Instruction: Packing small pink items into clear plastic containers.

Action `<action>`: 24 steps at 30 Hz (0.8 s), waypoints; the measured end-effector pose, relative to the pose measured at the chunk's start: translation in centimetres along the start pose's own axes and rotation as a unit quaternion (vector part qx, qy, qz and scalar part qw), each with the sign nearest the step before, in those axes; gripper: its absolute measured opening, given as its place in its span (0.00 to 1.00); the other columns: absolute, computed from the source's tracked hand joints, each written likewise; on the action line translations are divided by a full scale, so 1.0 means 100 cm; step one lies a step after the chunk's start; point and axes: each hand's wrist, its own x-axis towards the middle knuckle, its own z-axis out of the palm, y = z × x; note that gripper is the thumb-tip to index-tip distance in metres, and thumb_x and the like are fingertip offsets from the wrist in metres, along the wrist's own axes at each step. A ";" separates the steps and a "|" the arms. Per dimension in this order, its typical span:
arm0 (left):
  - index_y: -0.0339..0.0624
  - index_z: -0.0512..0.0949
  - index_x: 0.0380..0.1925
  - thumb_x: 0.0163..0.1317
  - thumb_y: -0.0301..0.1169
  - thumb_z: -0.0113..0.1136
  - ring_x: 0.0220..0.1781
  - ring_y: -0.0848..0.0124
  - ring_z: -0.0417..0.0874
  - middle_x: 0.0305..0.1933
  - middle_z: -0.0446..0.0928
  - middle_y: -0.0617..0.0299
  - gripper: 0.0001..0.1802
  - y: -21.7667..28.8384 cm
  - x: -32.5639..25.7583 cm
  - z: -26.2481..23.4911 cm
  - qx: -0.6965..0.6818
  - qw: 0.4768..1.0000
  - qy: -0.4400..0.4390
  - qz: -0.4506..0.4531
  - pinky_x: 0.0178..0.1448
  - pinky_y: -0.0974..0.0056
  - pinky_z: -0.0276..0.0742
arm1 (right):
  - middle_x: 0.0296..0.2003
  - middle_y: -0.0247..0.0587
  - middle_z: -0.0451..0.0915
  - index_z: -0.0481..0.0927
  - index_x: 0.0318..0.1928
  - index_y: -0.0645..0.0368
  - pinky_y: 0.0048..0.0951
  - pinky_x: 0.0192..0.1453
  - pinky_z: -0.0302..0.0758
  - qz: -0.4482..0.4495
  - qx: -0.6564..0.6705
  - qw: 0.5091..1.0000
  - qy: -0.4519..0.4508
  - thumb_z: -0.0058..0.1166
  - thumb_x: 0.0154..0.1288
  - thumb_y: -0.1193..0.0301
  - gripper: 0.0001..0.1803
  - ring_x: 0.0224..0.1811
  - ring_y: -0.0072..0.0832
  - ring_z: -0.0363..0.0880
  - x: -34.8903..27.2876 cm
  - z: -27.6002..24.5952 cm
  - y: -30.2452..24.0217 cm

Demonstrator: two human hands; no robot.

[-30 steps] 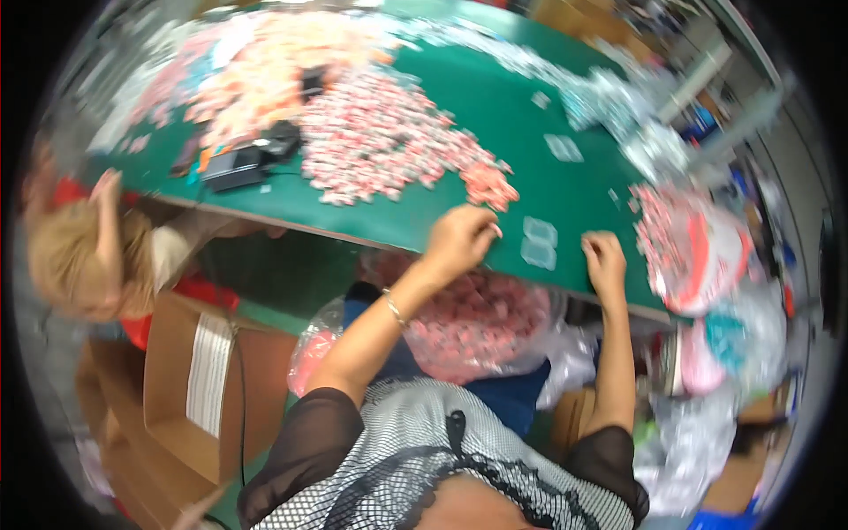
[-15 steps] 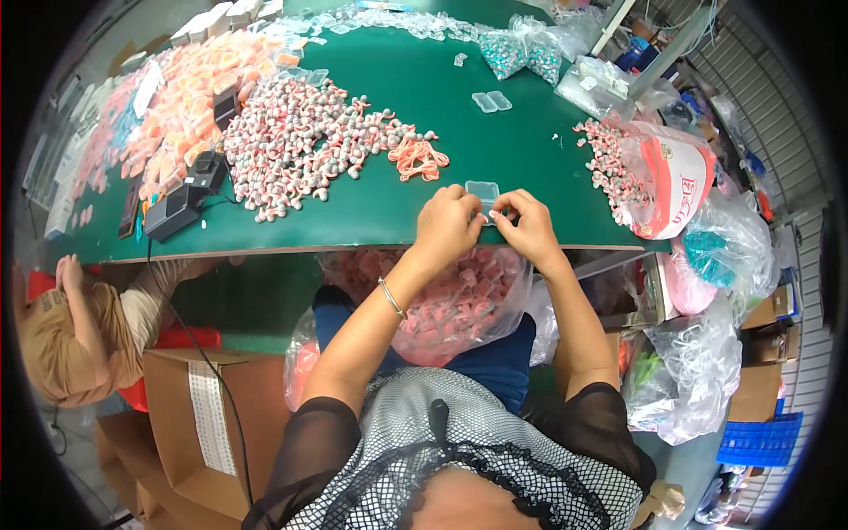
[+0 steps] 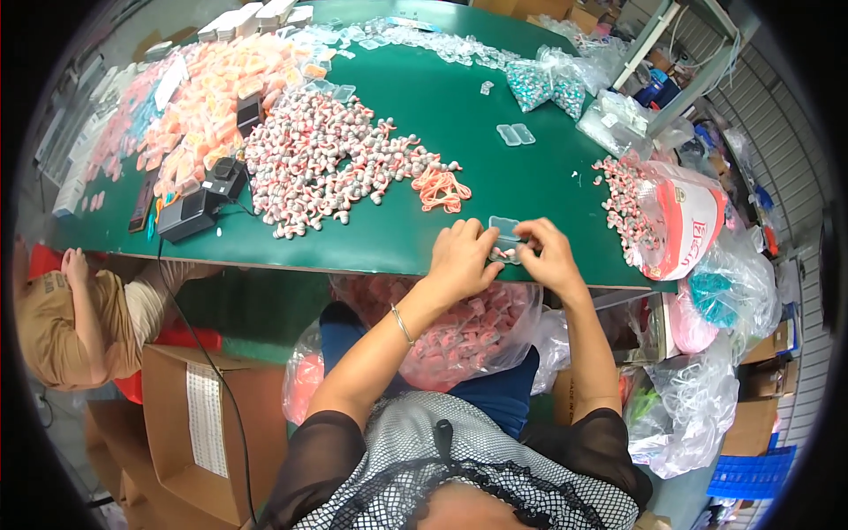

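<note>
Near the front edge of the table stands a small clear plastic case [image 3: 504, 227], its lid raised at the far side. In its near half lie small pinkish-white pieces, too small to name. My left hand [image 3: 461, 258] grips the case from the left, thumb by its near corner. On the opposite side my right hand [image 3: 549, 256] is closed at the case's right edge, fingers curled over the lid side and thumb by the base. A tangle of orange cords [image 3: 441, 191] lies just beyond my left hand.
A large pile of pink-and-grey pieces [image 3: 322, 150] spreads to the left, by black boxes [image 3: 188, 215] with a cable. Another clear case [image 3: 516, 134] lies further back. At right, similar pieces spill from a red-and-white bag [image 3: 685, 225]. A bag of pink items [image 3: 468, 340] rests at my lap.
My fingers have moved apart from the pinch over the case, and the pieces inside now show. My hands now hold the case's two sides. The whole view has shifted somewhat.
</note>
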 end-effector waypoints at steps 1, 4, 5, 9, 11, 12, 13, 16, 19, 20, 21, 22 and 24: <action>0.43 0.78 0.48 0.50 0.39 0.70 0.43 0.57 0.76 0.38 0.73 0.57 0.25 -0.004 0.001 0.000 -0.001 1.000 -0.017 0.001 0.46 0.54 0.71 | 0.35 0.42 0.78 0.81 0.42 0.60 0.30 0.37 0.76 -0.011 -0.009 1.000 0.017 0.57 0.55 0.78 0.12 0.32 0.31 0.78 0.011 -0.001 0.002; 0.44 0.79 0.47 0.49 0.40 0.71 0.44 0.57 0.75 0.39 0.73 0.57 0.25 -0.010 0.001 0.001 -0.016 1.000 -0.022 0.008 0.46 0.54 0.70 | 0.35 0.43 0.80 0.82 0.42 0.59 0.31 0.37 0.76 -0.046 -0.020 0.998 0.027 0.57 0.56 0.78 0.11 0.31 0.32 0.80 0.059 0.011 0.006; 0.44 0.79 0.46 0.48 0.40 0.71 0.44 0.57 0.75 0.39 0.72 0.57 0.25 -0.010 0.001 0.001 -0.031 0.999 -0.010 0.019 0.46 0.54 0.70 | 0.34 0.43 0.80 0.82 0.41 0.58 0.31 0.37 0.76 -0.053 -0.014 0.998 0.023 0.58 0.56 0.78 0.11 0.32 0.33 0.80 0.075 0.019 0.009; 0.44 0.79 0.45 0.47 0.40 0.72 0.44 0.57 0.75 0.39 0.72 0.58 0.25 -0.013 -0.001 0.002 -0.038 0.999 -0.013 0.010 0.46 0.54 0.70 | 0.35 0.41 0.80 0.83 0.42 0.61 0.29 0.38 0.77 -0.092 0.008 0.994 -0.053 0.59 0.56 0.78 0.11 0.33 0.30 0.80 0.119 0.051 0.003; 0.44 0.79 0.45 0.47 0.40 0.72 0.45 0.58 0.74 0.39 0.72 0.58 0.25 -0.014 -0.002 0.004 -0.040 0.999 -0.006 0.018 0.47 0.54 0.70 | 0.35 0.42 0.82 0.84 0.39 0.56 0.38 0.39 0.78 -0.068 -0.061 0.993 -0.069 0.62 0.55 0.73 0.09 0.36 0.38 0.83 0.128 0.062 -0.002; 0.44 0.79 0.45 0.47 0.41 0.72 0.44 0.58 0.75 0.38 0.72 0.58 0.25 -0.014 -0.001 0.003 -0.040 0.999 -0.007 0.016 0.46 0.54 0.70 | 0.34 0.42 0.82 0.84 0.38 0.55 0.41 0.40 0.78 -0.056 -0.096 0.992 -0.057 0.63 0.54 0.70 0.09 0.37 0.40 0.83 0.131 0.064 -0.005; 0.44 0.79 0.45 0.47 0.41 0.72 0.44 0.58 0.75 0.38 0.72 0.58 0.25 -0.014 -0.002 0.003 -0.038 0.999 -0.004 0.014 0.46 0.54 0.70 | 0.34 0.42 0.82 0.84 0.38 0.55 0.41 0.40 0.78 -0.060 -0.096 0.992 -0.060 0.63 0.54 0.70 0.09 0.37 0.40 0.83 0.130 0.065 -0.009; 0.45 0.79 0.44 0.46 0.41 0.72 0.44 0.58 0.75 0.38 0.72 0.58 0.25 -0.013 -0.006 0.006 -0.039 0.999 -0.003 0.014 0.46 0.54 0.70 | 0.32 0.43 0.83 0.85 0.35 0.55 0.42 0.41 0.79 0.010 -0.175 0.980 -0.091 0.63 0.54 0.68 0.08 0.37 0.40 0.83 0.115 0.067 -0.006; 0.45 0.79 0.44 0.45 0.41 0.73 0.44 0.58 0.75 0.38 0.72 0.59 0.25 -0.012 -0.004 0.004 -0.036 0.999 -0.018 0.004 0.47 0.54 0.70 | 0.31 0.43 0.83 0.85 0.33 0.56 0.42 0.39 0.79 0.030 -0.152 0.985 -0.070 0.62 0.55 0.69 0.06 0.35 0.41 0.84 0.112 0.070 -0.005; 0.45 0.79 0.44 0.45 0.41 0.73 0.44 0.58 0.75 0.38 0.72 0.59 0.25 -0.013 -0.005 0.004 -0.042 0.999 -0.021 0.006 0.47 0.54 0.70 | 0.30 0.43 0.83 0.85 0.32 0.56 0.41 0.37 0.79 0.025 -0.147 0.987 -0.060 0.62 0.56 0.69 0.05 0.32 0.41 0.84 0.111 0.068 -0.001; 0.45 0.79 0.44 0.45 0.41 0.73 0.45 0.58 0.75 0.38 0.73 0.59 0.25 -0.013 -0.004 0.004 -0.051 0.999 -0.019 0.000 0.48 0.54 0.71 | 0.30 0.43 0.83 0.85 0.32 0.56 0.41 0.37 0.79 0.030 -0.151 0.986 -0.059 0.62 0.56 0.69 0.05 0.32 0.41 0.84 0.111 0.065 0.005; 0.45 0.80 0.43 0.44 0.41 0.74 0.46 0.58 0.76 0.39 0.73 0.59 0.26 -0.014 -0.003 0.003 -0.061 0.998 -0.017 -0.005 0.48 0.55 0.71 | 0.30 0.43 0.83 0.85 0.32 0.57 0.40 0.37 0.79 0.025 -0.118 0.992 -0.038 0.62 0.56 0.70 0.06 0.31 0.40 0.84 0.111 0.061 0.014; 0.45 0.80 0.43 0.43 0.41 0.74 0.46 0.59 0.76 0.39 0.74 0.59 0.25 -0.015 -0.003 0.002 -0.068 0.998 -0.016 -0.001 0.48 0.55 0.71 | 0.29 0.42 0.84 0.84 0.34 0.60 0.33 0.36 0.79 0.028 -0.039 0.999 -0.013 0.63 0.57 0.72 0.06 0.30 0.31 0.83 0.101 0.049 0.027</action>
